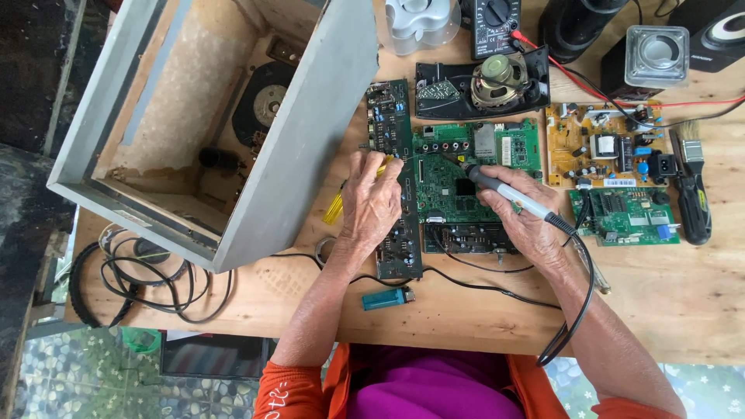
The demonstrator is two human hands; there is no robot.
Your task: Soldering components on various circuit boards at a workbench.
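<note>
My right hand (521,219) grips a soldering iron (504,190) like a pen, its tip resting on a green circuit board (450,167) in the middle of the wooden table (683,302). My left hand (371,202) lies on a long dark circuit board (397,140) beside the green one, fingers curled around a yellow tool (335,208) whose end sticks out to the left. The iron's black cord (578,310) loops off the table's near edge.
A grey open speaker cabinet (233,132) fills the left. Coiled black cables (147,275) lie below it. At right sit an orange board (601,147), a small green board (625,217) and a brush (692,186). A multimeter (493,23), loose speaker (497,77) and teal lighter (386,299) are nearby.
</note>
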